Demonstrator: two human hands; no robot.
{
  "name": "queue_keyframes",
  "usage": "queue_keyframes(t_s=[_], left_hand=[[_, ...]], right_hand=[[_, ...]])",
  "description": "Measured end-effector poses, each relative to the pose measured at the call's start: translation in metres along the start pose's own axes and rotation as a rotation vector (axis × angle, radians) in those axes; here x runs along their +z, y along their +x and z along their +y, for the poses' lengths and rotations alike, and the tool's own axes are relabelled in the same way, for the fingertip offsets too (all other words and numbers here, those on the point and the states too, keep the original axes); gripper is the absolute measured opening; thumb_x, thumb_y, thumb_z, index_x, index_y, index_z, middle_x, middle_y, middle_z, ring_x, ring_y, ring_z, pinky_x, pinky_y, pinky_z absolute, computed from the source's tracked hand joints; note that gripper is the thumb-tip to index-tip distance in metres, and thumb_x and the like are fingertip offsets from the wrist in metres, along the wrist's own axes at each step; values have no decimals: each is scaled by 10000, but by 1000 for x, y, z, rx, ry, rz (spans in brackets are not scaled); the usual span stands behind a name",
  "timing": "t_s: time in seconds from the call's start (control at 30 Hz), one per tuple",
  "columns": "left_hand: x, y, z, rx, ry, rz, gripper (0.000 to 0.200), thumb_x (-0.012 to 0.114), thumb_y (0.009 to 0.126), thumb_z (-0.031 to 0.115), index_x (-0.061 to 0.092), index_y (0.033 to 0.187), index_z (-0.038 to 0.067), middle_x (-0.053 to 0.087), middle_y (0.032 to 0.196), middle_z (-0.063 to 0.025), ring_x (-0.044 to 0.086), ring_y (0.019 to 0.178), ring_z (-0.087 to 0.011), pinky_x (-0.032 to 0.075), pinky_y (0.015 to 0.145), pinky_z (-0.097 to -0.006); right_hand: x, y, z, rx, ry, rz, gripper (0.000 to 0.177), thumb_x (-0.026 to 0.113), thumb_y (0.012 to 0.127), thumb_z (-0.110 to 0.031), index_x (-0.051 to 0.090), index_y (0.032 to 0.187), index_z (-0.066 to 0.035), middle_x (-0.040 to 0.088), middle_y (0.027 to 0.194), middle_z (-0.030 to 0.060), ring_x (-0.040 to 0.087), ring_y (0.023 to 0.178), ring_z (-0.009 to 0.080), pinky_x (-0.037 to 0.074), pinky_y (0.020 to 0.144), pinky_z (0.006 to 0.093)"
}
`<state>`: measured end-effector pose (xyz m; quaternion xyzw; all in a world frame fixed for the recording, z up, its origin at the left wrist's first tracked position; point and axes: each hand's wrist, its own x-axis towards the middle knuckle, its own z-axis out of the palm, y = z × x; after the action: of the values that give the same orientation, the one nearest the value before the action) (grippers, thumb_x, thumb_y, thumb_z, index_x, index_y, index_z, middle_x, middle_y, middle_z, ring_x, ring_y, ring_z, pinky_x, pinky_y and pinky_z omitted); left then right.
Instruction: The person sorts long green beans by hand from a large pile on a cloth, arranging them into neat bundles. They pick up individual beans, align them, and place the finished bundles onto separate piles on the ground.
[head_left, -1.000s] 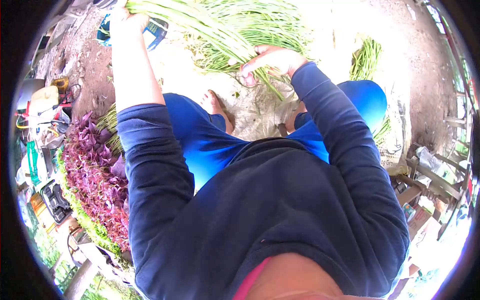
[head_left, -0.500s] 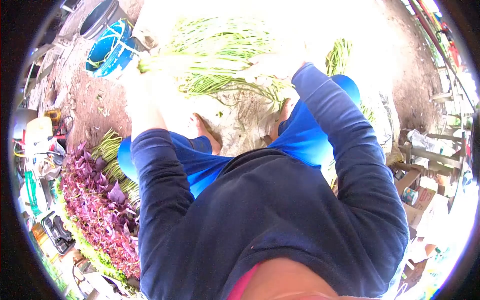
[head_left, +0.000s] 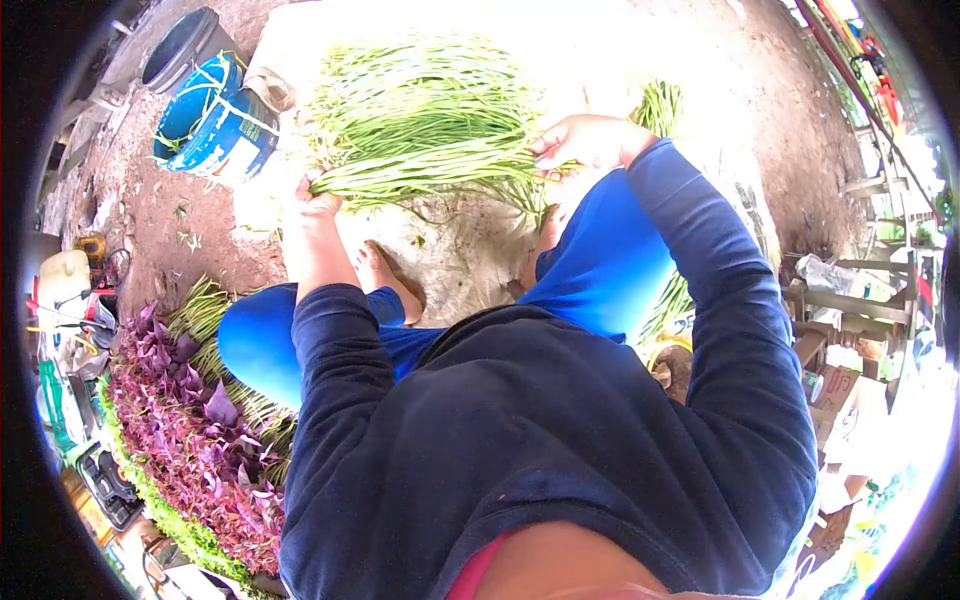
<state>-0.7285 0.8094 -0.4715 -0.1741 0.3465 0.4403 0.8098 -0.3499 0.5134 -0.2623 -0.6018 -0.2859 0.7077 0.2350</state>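
Note:
A bunch of long green beans [head_left: 430, 172] stretches sideways in front of me, over a larger pile of the same beans [head_left: 420, 100] on a pale sheet [head_left: 450, 245]. My left hand [head_left: 318, 197] is closed around the bunch's left end. At the other end, my right hand [head_left: 588, 142] has its fingers curled in at the bean tips; bright glare hides part of the grip. Just beyond my right wrist lies a smaller bundle of green beans [head_left: 658, 106].
Upper left stand a blue bucket [head_left: 225, 130] with strips hanging on it and a dark bucket [head_left: 185, 50]. Purple leafy bunches [head_left: 190, 420] and more green stalks [head_left: 205, 320] lie at my left knee. Wooden slats [head_left: 860, 305] and cardboard [head_left: 835, 390] are at right.
Both hands and the bean bunch have come lower in view, nearer my body. The glare over the hands and pile has lessened, and my view has shifted slightly.

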Motion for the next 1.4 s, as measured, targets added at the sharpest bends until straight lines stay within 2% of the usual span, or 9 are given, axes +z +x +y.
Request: queue_keyframes(t_s=[0.37, 0.57, 0.67, 0.77, 0.93, 1.0, 1.07, 1.1, 1.4], left_hand=[[-70, 32, -10, -28, -216, 254, 130, 496, 800, 146, 566, 886, 78, 613, 975, -136, 577, 952, -331, 423, 897, -552], [-87, 7, -26, -81, 25, 259, 318, 386, 937, 186, 539, 1189, 68, 586, 1227, -53, 515, 1141, -153, 418, 945, -257], [-76, -3, -38, -87, -37, 354, 326, 461, 912, 139, 543, 1221, 72, 545, 1278, -49, 482, 1182, -165, 400, 992, -301], [-85, -3, -42, 25, 110, 380, 285, 473, 913, 149, 540, 1180, 74, 546, 1227, -48, 487, 1130, -168, 409, 962, -303], [-83, -7, -45, 110, 270, 369, 220, 493, 914, 164, 535, 1111, 77, 548, 1141, -46, 497, 1041, -172, 424, 910, -305], [-80, -5, -42, 134, 316, 358, 196, 501, 914, 170, 533, 1084, 78, 549, 1107, -45, 501, 1006, -173, 430, 890, -307], [-75, 1, -44, 142, 374, 337, 174, 509, 914, 177, 531, 1056, 79, 549, 1072, -44, 504, 971, -175, 436, 869, -308], [-71, 1, -48, 149, 416, 325, 163, 513, 915, 180, 530, 1042, 79, 550, 1055, -44, 506, 953, -176, 439, 859, -308], [9, -36, -107, 400, 895, 190, 126, 549, 916, 207, 521, 919, 84, 553, 901, -40, 523, 794, -183, 466, 766, -313]], right_hand=[[-5, -8, 12, -33, -50, 242, 260, 680, 830, -84, 623, 1072, -8, 665, 859, 66, 641, 765, 139, 518, 640, 258], [-11, -7, 18, -149, -360, 425, 201, 739, 787, -249, 689, 820, -58, 650, 675, 47, 617, 604, 124, 465, 499, 273], [-68, 34, 52, -555, -1257, 640, 142, 672, 753, -147, 670, 862, -56, 630, 683, 45, 584, 587, 120, 498, 558, 304], [-57, -50, 18, -674, -310, 476, 140, 601, 762, -79, 695, 865, -66, 649, 699, 47, 590, 555, 109, 494, 528, 271], [-42, -176, -25, -524, -515, 1233, 160, 591, 779, -26, 710, 882, -52, 649, 646, 41, 601, 545, 88, 495, 514, 232], [-94, -242, -32, -202, -208, 873, 435, 643, 797, -269, 504, 1195, -161, 531, 1069, 102, 492, 979, 133, 377, 838, 246], [-94, -287, -12, -296, -234, 1043, 435, 665, 777, -239, 500, 1166, -134, 520, 1050, 103, 474, 952, 135, 358, 811, 218], [-55, -277, 18, -569, -535, 1598, 135, 602, 792, -44, 709, 873, -58, 657, 662, 49, 608, 555, 92, 495, 522, 235], [0, -241, 246, -224, -589, 1886, 75, 588, 824, -111, 601, 792, -44, 574, 737, 171, 577, 700, 348, 466, 648, 425]])
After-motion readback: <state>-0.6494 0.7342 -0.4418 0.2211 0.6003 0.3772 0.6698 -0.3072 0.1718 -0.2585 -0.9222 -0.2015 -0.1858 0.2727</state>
